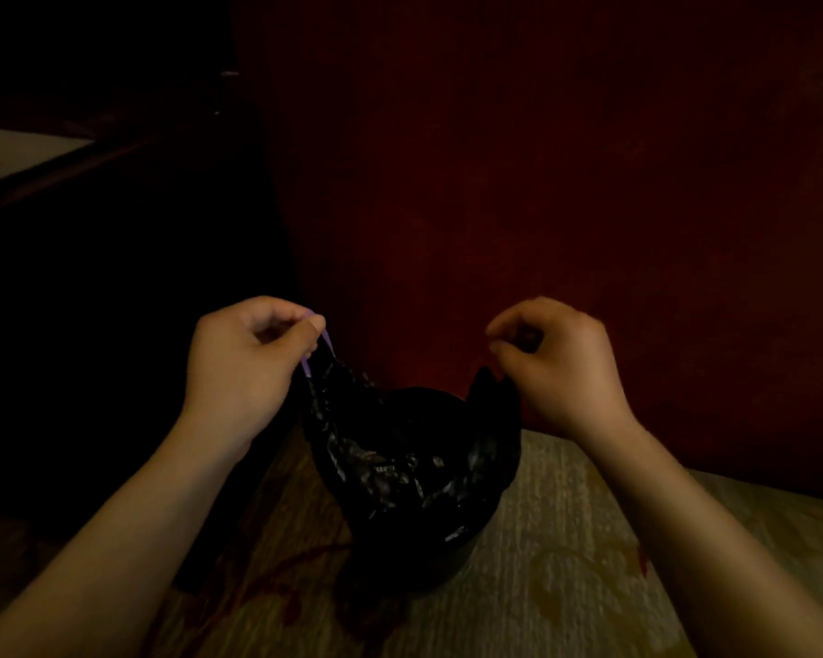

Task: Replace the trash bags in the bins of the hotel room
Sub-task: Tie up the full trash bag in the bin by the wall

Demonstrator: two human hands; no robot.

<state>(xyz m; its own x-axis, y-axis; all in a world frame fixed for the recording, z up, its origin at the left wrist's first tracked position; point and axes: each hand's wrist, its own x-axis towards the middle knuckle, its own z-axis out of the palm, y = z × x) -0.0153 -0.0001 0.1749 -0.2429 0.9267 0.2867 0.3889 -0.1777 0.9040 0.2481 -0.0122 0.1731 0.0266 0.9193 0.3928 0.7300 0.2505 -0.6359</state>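
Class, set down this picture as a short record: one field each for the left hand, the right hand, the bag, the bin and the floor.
left hand: the left hand pinches the purple drawstring, held above the bin
right hand: the right hand pinches the opposite edge of the bag
bag: the bag is black and crinkled, sits in the bin, both sides pulled up
bin: the bin is dark, stands by a red wall
floor: patterned carpet
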